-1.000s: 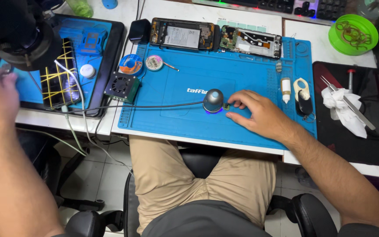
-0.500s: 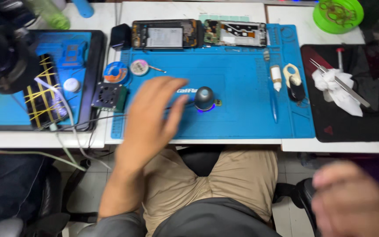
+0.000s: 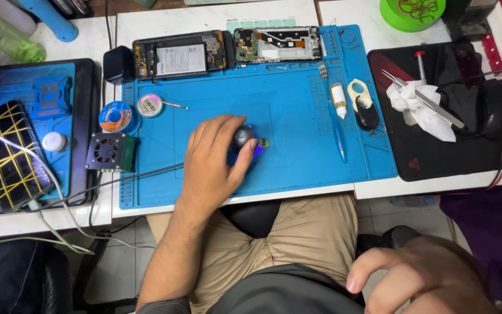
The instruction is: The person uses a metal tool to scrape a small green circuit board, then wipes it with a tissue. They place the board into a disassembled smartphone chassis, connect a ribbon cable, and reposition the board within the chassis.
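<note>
Left hand (image 3: 213, 166) is curled over the small dark dome-shaped device (image 3: 243, 138) in the middle of the blue work mat (image 3: 297, 116); thumb on its near right side, fingers draped over the far left, a loose cupping grip, palm flat on the mat. The dome looks smooth and glossy, with a blue-violet glow at its base, and a thin dark cable (image 3: 129, 177) runs left from under the hand. A tiny component (image 3: 263, 142) lies just right of the dome, touching or nearly so, can't tell. Right hand (image 3: 422, 279) is off the table, low at near right over the lap, fingers loosely bent, holding nothing.

Progress, judged: both phones are already opened up and parts exposed; no tool in hand, tweezers untouched, so the fine work on the small part looks not yet begun, dome only being positioned.

Outward: mat is rubbery silicone, matte, with moulded ridges and trays. At its far edge, opened phone with battery (image 3: 180, 55) and bare phone board frame (image 3: 277, 44), hard, metallic. Left: solder wire spool (image 3: 150, 105), tape roll (image 3: 115, 116), square black fan (image 3: 107, 152). Right: small white bottle (image 3: 337, 100), blue pen-like tool (image 3: 340, 141). Far right: black pad (image 3: 431, 157) with crumpled white tissue (image 3: 422, 110) and steel tweezers (image 3: 415, 97). Far left tray holds phone with yellow tape (image 3: 13, 154)
</note>
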